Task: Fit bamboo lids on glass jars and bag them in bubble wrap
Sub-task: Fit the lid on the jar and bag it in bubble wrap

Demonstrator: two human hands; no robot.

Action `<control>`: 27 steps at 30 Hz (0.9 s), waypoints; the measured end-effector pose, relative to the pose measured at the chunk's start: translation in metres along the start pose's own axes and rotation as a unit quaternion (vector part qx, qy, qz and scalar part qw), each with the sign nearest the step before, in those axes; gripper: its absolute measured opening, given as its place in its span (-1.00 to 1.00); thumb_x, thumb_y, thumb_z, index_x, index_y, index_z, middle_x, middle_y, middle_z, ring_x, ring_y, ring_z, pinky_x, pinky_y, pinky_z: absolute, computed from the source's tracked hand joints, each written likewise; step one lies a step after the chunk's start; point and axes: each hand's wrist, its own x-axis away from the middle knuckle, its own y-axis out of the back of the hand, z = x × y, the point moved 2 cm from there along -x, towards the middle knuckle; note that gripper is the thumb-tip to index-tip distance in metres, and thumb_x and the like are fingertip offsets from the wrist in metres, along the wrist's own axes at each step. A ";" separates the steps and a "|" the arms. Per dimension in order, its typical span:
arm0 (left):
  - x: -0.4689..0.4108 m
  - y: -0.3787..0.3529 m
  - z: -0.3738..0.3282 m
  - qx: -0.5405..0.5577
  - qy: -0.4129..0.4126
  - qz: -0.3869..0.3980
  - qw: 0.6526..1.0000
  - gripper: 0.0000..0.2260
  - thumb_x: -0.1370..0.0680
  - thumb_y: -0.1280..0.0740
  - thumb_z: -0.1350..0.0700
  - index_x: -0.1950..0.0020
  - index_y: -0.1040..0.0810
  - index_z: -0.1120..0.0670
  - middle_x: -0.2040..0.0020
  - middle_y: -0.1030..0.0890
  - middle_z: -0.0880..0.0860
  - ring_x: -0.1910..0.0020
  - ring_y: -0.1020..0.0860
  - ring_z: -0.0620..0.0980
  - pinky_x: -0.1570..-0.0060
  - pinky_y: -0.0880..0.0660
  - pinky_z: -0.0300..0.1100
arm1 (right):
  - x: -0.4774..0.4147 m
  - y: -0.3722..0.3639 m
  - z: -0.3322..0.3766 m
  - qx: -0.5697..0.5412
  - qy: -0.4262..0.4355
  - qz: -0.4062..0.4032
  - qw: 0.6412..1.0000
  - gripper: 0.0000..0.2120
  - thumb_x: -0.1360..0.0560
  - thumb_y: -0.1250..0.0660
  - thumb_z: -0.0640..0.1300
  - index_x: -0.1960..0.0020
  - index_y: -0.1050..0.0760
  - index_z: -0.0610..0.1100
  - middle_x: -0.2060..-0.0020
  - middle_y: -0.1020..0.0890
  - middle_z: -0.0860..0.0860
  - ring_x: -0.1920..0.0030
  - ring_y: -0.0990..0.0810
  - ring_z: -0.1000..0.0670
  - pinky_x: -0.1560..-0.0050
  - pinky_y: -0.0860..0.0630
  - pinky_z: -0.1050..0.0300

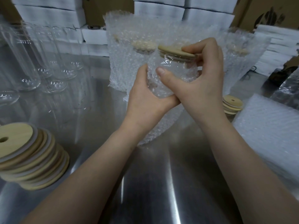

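Observation:
A glass jar (pixel 174 71) with a bamboo lid (pixel 175 51) is held tilted above the steel table, partly inside a bubble wrap bag (pixel 159 125) that hangs below it. My left hand (pixel 145 101) grips the jar's lower part through the bag. My right hand (pixel 199 78) wraps the jar's upper part, thumb on the bag and fingers curled over the lid's edge. Several bagged, lidded jars (pixel 129 59) stand just behind.
Bare glass jars (pixel 32 68) stand at the back left of the steel table (pixel 145 183). One stack of bamboo lids (pixel 30 156) lies at front left, a smaller stack (pixel 232 105) at right. Flat bubble wrap bags (pixel 268 126) lie at right. White boxes (pixel 48 15) line the back.

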 end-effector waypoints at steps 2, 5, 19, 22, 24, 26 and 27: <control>-0.001 0.001 0.001 0.003 -0.006 -0.006 1.000 -0.04 -0.16 -0.56 -0.15 -0.49 -0.25 0.03 -0.37 -0.46 0.09 -0.37 -0.46 0.03 -0.27 -0.48 0.10 | 0.001 -0.001 0.000 0.002 0.000 0.006 1.000 -0.59 -0.32 -0.56 -0.02 0.03 -0.36 -0.06 0.00 -0.48 -0.10 0.05 -0.43 0.21 -0.03 -0.32 0.45; -0.001 0.002 0.005 0.014 -0.013 -0.007 1.000 -0.07 -0.16 -0.55 -0.15 -0.46 -0.28 0.02 -0.35 -0.50 0.02 -0.37 -0.44 -0.09 -0.27 -0.49 0.04 | 0.002 -0.003 0.001 0.002 -0.005 0.016 1.000 -0.63 -0.33 -0.54 -0.04 0.05 -0.38 -0.05 0.02 -0.48 -0.09 0.05 -0.42 0.23 -0.02 -0.30 0.46; -0.005 0.013 0.003 0.106 -0.013 0.068 0.992 -0.34 -0.33 -0.55 0.20 -0.37 -0.35 0.14 -0.23 -0.59 0.08 -0.19 -0.60 -0.06 -0.22 -0.53 -0.08 | -0.003 0.001 -0.004 -0.095 -0.043 -0.024 0.994 -0.73 -0.58 -0.14 -0.08 0.00 -0.60 -0.13 0.08 -0.61 -0.07 0.02 -0.53 0.13 0.01 -0.42 0.25; -0.008 0.018 0.006 0.116 0.007 0.098 0.988 -0.26 -0.30 -0.58 0.13 -0.40 -0.30 0.03 -0.28 -0.56 0.02 -0.25 -0.56 -0.05 -0.30 -0.48 0.00 | -0.008 0.006 -0.008 -0.183 -0.107 -0.062 0.975 -0.73 -0.54 -0.10 -0.19 -0.06 -0.57 -0.13 0.14 -0.58 0.00 0.11 -0.54 0.05 0.14 -0.48 0.14; -0.010 0.021 0.008 0.116 0.010 0.111 0.987 -0.23 -0.25 -0.59 0.07 -0.38 -0.31 -0.02 -0.28 -0.55 -0.02 -0.27 -0.54 -0.04 -0.31 -0.45 -0.01 | -0.010 0.007 -0.012 -0.187 -0.140 -0.066 0.970 -0.68 -0.46 -0.11 -0.26 -0.09 -0.56 -0.12 0.13 -0.60 -0.04 0.13 -0.56 0.06 0.17 -0.48 0.19; -0.014 0.023 0.009 0.133 0.004 0.125 0.983 -0.34 -0.23 -0.56 0.06 -0.28 -0.40 -0.03 -0.15 -0.64 -0.06 -0.19 -0.60 -0.04 -0.17 -0.52 -0.12 | -0.011 0.008 -0.016 -0.155 -0.151 -0.050 0.975 -0.60 -0.36 -0.11 -0.31 -0.11 -0.55 -0.12 0.11 -0.63 -0.03 0.10 -0.59 0.06 0.13 -0.50 0.19; -0.015 0.025 0.009 0.147 0.001 0.134 0.980 -0.41 -0.23 -0.54 0.08 -0.22 -0.44 -0.02 -0.08 -0.66 -0.07 -0.14 -0.63 -0.04 -0.10 -0.54 -0.16 | -0.012 0.008 -0.018 -0.148 -0.158 -0.034 0.976 -0.56 -0.33 -0.11 -0.32 -0.12 -0.55 -0.13 0.12 -0.63 -0.02 0.13 -0.59 0.07 0.15 -0.50 0.20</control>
